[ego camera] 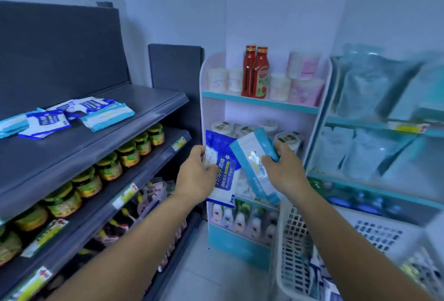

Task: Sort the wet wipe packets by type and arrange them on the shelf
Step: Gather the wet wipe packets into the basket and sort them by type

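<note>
Now, with the left hand (195,175) pinching the dark-blue alcohol wipe packet (224,175) and the right hand (286,168) gripping the light-blue striped packet (255,163) mid-air, lay each beside its matching pile on the grey top shelf (101,142).

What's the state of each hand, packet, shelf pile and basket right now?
Left hand: grips the alcohol wipes packet.
Alcohol wipes packet: held up, tilted.
Right hand: grips the light-blue wipes packet.
Light-blue wipes packet: held up, tilted.
Shelf packets: lying flat, overlapping.
White basket: holds more packets.
</note>
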Action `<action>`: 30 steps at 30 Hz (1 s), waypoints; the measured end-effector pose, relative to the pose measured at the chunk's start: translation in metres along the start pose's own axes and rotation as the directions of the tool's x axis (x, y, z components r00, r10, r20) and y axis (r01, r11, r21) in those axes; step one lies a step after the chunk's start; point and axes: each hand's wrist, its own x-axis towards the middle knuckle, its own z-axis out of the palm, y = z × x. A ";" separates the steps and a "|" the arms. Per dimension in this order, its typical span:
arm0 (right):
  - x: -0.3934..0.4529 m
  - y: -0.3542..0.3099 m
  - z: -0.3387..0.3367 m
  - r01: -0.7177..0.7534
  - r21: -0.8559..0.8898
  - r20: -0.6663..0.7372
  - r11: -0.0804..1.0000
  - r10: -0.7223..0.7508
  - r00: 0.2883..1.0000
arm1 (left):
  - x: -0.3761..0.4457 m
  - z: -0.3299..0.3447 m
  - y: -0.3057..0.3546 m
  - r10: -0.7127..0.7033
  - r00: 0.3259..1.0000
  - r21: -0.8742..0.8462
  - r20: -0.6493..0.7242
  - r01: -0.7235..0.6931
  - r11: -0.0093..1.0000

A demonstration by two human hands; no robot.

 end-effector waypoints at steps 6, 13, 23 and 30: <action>0.002 0.105 -0.082 -0.160 0.068 -0.037 0.985 0.163 0.986 | -0.018 0.128 0.034 -0.027 0.991 0.021 0.131 0.024 0.999; 0.003 0.224 -0.162 -0.297 0.034 -0.075 0.954 0.299 0.951 | -0.041 0.268 0.056 -0.126 0.949 0.011 0.290 0.129 0.992; -0.002 0.367 -0.170 -0.569 -0.058 0.084 0.820 0.572 0.816 | -0.072 0.408 0.001 -0.378 0.818 0.064 0.433 0.391 0.918; -0.019 0.457 -0.118 -0.717 -0.200 0.161 0.668 0.744 0.648 | -0.090 0.473 -0.079 -0.551 0.683 0.303 0.479 0.461 0.834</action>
